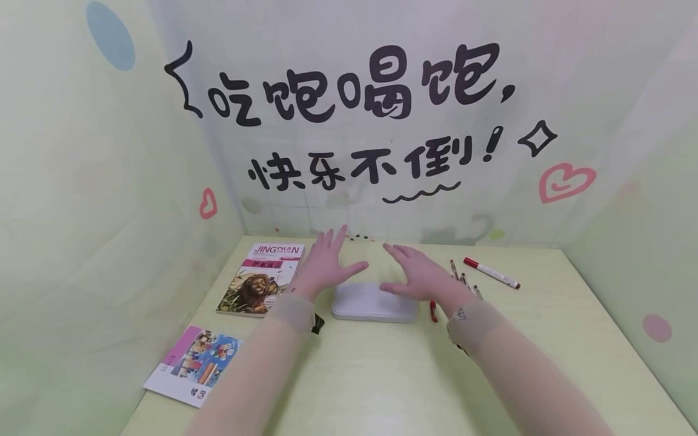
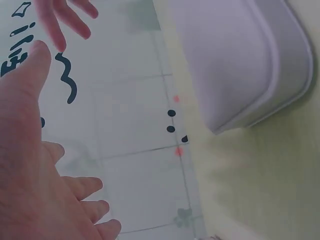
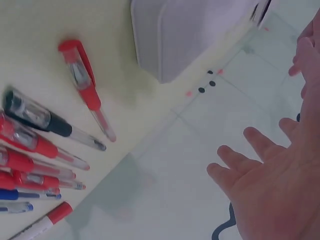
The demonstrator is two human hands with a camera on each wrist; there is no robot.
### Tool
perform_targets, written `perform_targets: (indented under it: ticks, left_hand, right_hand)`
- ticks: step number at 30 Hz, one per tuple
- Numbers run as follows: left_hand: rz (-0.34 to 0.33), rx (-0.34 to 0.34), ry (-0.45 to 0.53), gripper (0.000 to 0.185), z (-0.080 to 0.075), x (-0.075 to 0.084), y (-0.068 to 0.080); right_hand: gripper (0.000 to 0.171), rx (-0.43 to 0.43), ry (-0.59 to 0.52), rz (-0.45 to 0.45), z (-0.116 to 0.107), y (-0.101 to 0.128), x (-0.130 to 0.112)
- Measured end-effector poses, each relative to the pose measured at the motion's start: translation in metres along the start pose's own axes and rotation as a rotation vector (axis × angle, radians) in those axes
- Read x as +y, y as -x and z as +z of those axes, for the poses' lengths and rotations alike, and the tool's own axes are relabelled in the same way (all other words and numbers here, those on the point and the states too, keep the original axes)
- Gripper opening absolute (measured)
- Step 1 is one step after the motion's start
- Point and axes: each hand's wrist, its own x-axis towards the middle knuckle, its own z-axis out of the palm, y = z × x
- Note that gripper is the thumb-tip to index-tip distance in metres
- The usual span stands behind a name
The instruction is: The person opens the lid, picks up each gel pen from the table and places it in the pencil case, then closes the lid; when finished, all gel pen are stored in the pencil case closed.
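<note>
A closed white pencil case lies flat in the middle of the pale green table. My left hand hovers just above and left of its far edge, fingers spread and straight, holding nothing. My right hand hovers over its right half, fingers also spread, holding nothing. Several pens lie just right of the right hand, and one red pen lies next to the case.
A lion-cover book lies left of the case, and a thin pink-edged booklet sits near the front left edge. A red-capped marker lies at the back right. Printed curtain walls close in the table on three sides.
</note>
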Motion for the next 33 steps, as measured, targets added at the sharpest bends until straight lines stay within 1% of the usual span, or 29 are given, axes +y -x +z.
perform_targets:
  ticks: [5,12,17,23,27,33]
  left_hand:
    - [-0.02,-0.026,0.099,0.119,0.018,-0.002,0.014]
    - [-0.044,-0.071,0.218,0.125,0.043,-0.015,0.031]
    - [-0.053,-0.096,0.32,0.134,0.054,-0.026,0.044]
    - [-0.06,-0.109,0.386,0.14,0.065,-0.038,0.055]
    - [-0.041,-0.104,0.417,0.136,0.073,-0.043,0.058]
    - [-0.042,-0.081,0.443,0.12,0.081,-0.049,0.062]
  right_hand:
    - [0.1,-0.06,-0.018,-0.001,0.021,0.007,-0.002]
    - [0.093,-0.095,-0.022,-0.003,0.042,0.014,0.008]
    - [0.087,-0.093,-0.047,-0.011,0.051,0.017,0.012]
    - [0.079,-0.097,-0.057,-0.026,0.058,0.02,0.012]
    - [0.076,-0.087,-0.056,-0.039,0.062,0.024,0.015]
    - [0.075,-0.066,-0.059,-0.043,0.064,0.029,0.017]
